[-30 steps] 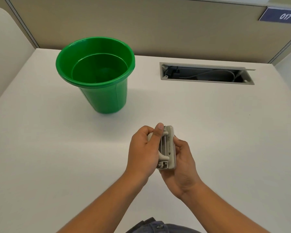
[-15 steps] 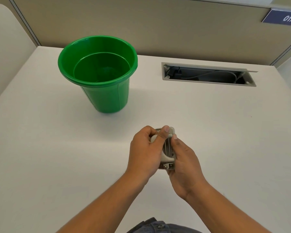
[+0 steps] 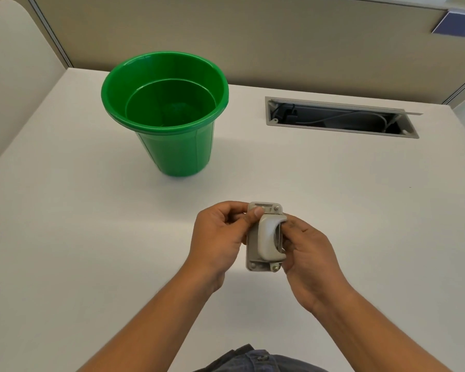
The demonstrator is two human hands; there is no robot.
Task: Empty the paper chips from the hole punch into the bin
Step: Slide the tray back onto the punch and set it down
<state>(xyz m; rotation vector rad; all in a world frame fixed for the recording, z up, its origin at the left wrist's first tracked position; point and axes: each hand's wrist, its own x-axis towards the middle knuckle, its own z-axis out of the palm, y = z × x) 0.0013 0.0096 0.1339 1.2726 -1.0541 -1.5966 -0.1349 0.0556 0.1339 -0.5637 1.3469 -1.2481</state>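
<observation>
A small grey hole punch is held above the white desk, its curved lever side facing up at me. My left hand grips its left edge, thumb on the top corner. My right hand holds its right side, fingers tucked under the lever. A green plastic bin stands upright on the desk to the far left of the hands, its mouth open; I cannot make out paper chips inside.
The white desk runs between beige partition walls. An open cable slot with wires sits at the back right. A blue number sign hangs on the partition at the top right.
The punch has been turned over in both hands: its ribbed underside faced me earlier, now the lever side faces me. The hands stayed in about the same place.
</observation>
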